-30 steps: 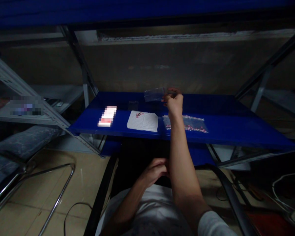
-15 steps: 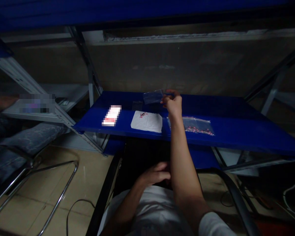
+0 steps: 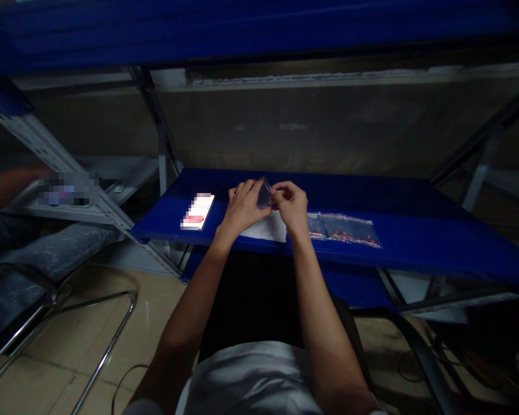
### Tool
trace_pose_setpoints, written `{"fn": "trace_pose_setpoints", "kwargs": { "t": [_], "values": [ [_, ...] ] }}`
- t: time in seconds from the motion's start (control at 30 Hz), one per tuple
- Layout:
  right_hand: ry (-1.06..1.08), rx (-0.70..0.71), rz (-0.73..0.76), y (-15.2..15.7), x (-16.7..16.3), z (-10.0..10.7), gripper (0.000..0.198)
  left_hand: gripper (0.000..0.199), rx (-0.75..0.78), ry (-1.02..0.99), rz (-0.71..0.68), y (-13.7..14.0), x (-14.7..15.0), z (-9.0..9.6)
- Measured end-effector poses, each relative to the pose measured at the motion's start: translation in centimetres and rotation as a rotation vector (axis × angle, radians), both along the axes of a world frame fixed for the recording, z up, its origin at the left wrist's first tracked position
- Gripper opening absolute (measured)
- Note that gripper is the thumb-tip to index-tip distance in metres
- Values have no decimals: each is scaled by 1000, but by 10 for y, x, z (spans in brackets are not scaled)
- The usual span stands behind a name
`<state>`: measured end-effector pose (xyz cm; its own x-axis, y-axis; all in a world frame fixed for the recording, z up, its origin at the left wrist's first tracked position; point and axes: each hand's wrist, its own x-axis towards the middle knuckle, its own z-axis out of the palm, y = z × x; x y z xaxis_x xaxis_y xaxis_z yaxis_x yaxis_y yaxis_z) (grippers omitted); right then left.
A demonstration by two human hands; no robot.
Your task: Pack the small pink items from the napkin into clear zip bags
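Both my hands are over the blue shelf, holding a small clear plastic bag between them. My left hand has its fingers curved around the bag's left side, with the thumb below. At the bag's right edge, my right hand pinches it with thumb and forefinger. A white paper sheet lies under my hands and is partly hidden by them. To the right of my right hand lie zip bags with small pink and dark pieces along their lower edge.
A lit phone, partly blurred out, lies on the left of the blue shelf. Metal uprights stand at the left. Beyond them is another person's arm. A chair armrest is at my right.
My left hand has come up from my lap to the bag. My right hand has brought the bag nearer and lower, over the white sheet.
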<state>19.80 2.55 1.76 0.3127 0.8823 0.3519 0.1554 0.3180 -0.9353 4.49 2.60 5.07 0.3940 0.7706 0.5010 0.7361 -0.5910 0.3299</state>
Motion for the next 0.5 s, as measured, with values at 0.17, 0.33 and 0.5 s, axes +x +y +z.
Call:
{"fn": "trace_pose_setpoints", "kwargs": {
  "t": [0.17,0.33,0.5],
  "values": [
    [33,6,-73,-9,-6,-15,22,67,-35,-188,-43,10,8,-32],
    [43,-38,-46,-18,-6,-21,29,59,-90,-391,-128,11,10,-47],
    [71,-50,24,-24,-6,-17,32,59,-61,-370,-134,9,5,-45]
  ]
}}
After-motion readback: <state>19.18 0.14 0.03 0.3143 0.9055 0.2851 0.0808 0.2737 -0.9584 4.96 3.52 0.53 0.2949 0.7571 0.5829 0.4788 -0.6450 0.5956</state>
